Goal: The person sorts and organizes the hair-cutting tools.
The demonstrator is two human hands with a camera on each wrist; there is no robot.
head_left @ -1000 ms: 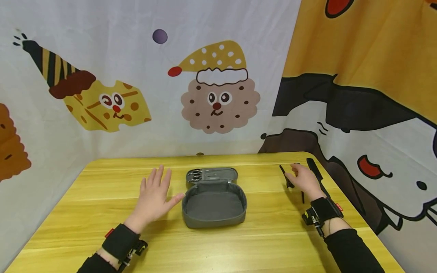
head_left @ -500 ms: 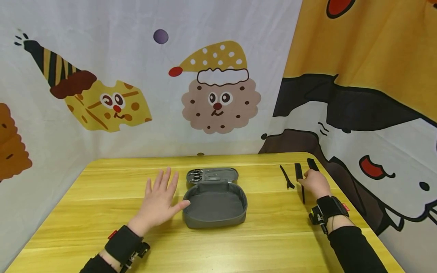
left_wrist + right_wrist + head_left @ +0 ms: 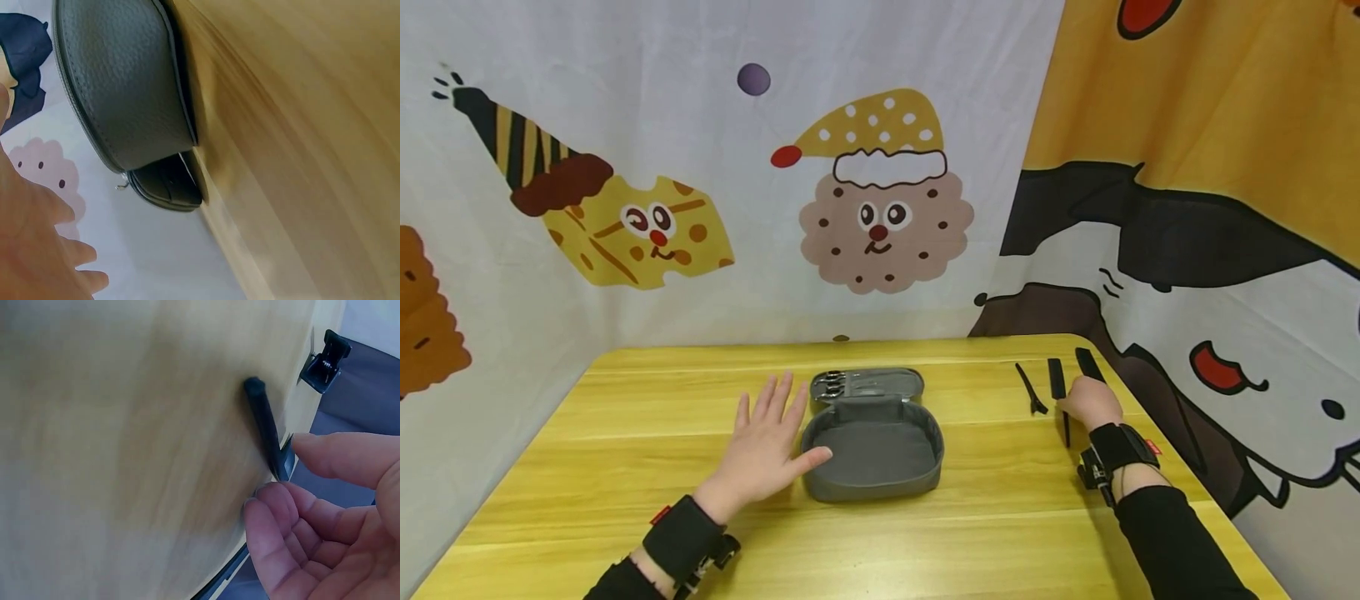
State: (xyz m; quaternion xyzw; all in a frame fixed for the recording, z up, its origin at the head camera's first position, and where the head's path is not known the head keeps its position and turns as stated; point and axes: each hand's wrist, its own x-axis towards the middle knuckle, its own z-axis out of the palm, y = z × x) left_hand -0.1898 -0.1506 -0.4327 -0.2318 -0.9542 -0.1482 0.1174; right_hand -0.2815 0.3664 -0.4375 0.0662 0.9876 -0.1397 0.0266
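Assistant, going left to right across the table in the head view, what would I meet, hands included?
Left hand, open grey zip case, black hair clip, black tail comb, right hand.

So the case (image 3: 872, 492) is sitting mid-table (image 3: 872, 550), with its lid (image 3: 891, 382) lying flipped out behind it and scissors (image 3: 831, 383) resting in the lid's left side. Left hand (image 3: 767, 450)'s hovering by the case's left edge. Way over right, three things are lying in a row: clip (image 3: 1032, 392), then a comb (image 3: 1057, 379), then another comb-like tool (image 3: 1088, 363) furthest right. Right hand (image 3: 1093, 404)'s sitting at that middle comb. Curtain (image 3: 700, 317)'s hanging behind everything.
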